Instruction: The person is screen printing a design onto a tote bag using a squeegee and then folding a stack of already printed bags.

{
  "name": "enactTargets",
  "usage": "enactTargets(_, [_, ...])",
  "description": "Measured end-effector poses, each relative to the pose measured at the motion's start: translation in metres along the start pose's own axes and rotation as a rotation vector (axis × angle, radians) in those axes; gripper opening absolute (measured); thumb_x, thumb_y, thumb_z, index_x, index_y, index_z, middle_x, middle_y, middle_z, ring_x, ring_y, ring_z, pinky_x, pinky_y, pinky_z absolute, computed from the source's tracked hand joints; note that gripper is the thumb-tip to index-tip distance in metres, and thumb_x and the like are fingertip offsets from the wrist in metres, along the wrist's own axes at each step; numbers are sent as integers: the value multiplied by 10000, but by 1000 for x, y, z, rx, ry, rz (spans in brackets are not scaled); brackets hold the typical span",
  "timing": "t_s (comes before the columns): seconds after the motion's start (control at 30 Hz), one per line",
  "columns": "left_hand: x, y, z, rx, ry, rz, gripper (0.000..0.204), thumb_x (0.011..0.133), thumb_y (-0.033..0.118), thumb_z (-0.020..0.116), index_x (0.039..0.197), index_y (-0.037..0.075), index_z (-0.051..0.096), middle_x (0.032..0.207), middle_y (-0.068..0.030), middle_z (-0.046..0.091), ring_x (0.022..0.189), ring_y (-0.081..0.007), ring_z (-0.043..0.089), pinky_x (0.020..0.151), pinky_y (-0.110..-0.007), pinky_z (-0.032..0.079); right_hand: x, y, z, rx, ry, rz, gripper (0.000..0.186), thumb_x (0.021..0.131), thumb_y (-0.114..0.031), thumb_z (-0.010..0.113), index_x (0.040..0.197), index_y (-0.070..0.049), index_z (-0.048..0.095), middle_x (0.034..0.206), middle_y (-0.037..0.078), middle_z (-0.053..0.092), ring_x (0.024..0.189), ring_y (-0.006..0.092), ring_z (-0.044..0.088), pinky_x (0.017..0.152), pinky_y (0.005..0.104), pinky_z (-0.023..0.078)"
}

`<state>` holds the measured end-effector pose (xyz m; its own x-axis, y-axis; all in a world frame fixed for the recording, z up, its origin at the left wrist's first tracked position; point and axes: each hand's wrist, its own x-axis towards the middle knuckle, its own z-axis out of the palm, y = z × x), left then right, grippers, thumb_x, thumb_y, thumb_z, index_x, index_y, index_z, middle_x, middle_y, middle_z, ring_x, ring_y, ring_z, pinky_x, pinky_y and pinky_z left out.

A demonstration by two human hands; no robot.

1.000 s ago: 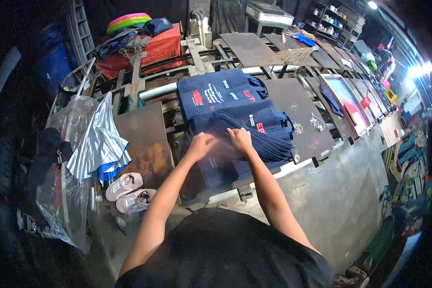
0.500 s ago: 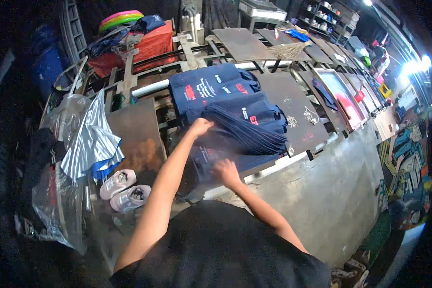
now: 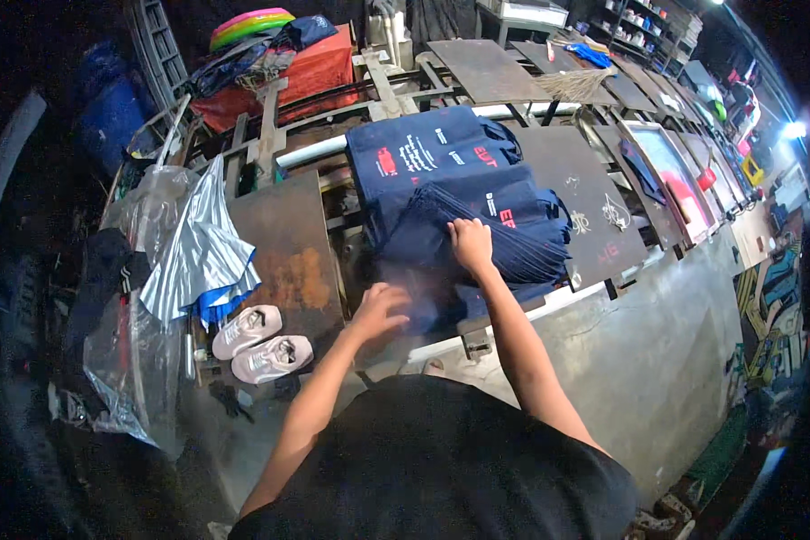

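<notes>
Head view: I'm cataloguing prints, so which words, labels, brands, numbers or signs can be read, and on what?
I won't copy wording; here is where it stands:
Farther navy bag: red and white lettering.
Nearer navy bag: red and white lettering.
Brown board: white and red marks, unclear.
Shelf containers: any labels too small to read.

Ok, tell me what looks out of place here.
Pale shoes and a loosely folded silver umbrella lie left of the navy bags: seemingly personal items, odd beside a stained work board.
</notes>
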<state>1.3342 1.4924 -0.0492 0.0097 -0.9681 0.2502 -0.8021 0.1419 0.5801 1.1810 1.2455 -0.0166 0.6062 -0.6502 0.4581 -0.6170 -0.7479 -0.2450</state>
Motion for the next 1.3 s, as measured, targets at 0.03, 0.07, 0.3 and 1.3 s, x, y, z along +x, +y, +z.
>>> enactTargets(0.03, [2,-5,3,-3,37,-13,266,787,293,766,984,126,701,1139,-24,668,1143,-264,519,986,-419,375,1,-1,0,5,-7,-4,315,974,-306,520,781,-76,616,790,119,669,773,339,612,649,478,432])
enactTargets(0.07, [5,-10,5,-7,73,-25,223,795,280,756,948,124,710,1088,-10,684,1119,-256,528,971,-415,374,2,-2,0,23,-12,-11,317,974,-310,520,783,-76,616,785,119,666,776,339,612,650,480,430])
enactTargets(0.3, [114,-2,-21,-142,218,56,182,850,234,686,883,56,707,872,-114,692,884,-311,620,803,-408,472,-10,7,-19,105,-152,58,324,975,-317,518,784,-73,614,765,122,636,774,347,592,649,479,414])
enactTargets(1.3, [12,-4,-10,48,-100,194,277,841,307,706,1052,127,693,1154,-54,659,1093,-270,564,949,-429,414,-18,-20,3,-78,-41,99,342,953,-381,550,808,-117,710,828,70,658,827,295,618,672,457,416])
